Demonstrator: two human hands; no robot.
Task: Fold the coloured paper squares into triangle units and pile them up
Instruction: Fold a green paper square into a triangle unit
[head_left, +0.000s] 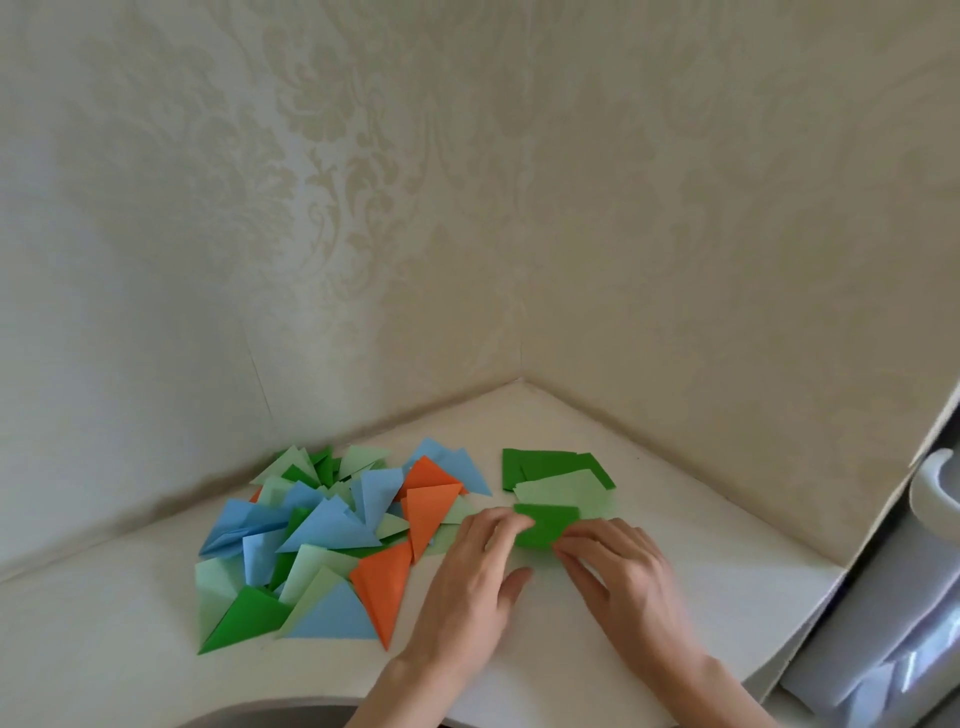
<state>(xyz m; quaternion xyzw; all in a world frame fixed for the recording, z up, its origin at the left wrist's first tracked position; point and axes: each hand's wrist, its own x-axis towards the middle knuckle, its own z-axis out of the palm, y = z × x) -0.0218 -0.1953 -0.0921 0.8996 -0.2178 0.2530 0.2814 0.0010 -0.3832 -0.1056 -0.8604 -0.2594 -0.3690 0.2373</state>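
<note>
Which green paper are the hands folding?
The dark green paper nearest the person, pressed between the left hand and right hand. The other green papers lie untouched behind it, towards the wall.

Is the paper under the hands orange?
No, the paper that the left hand and the right hand press on the table is dark green.

We see our two bare forearms reaching in from the bottom edge, no sleeves, watch, bracelets or rings on them, our left hand (480, 566) and right hand (621, 569) both ungloved, with slim fingers and short, plain, unpainted nails.
</note>
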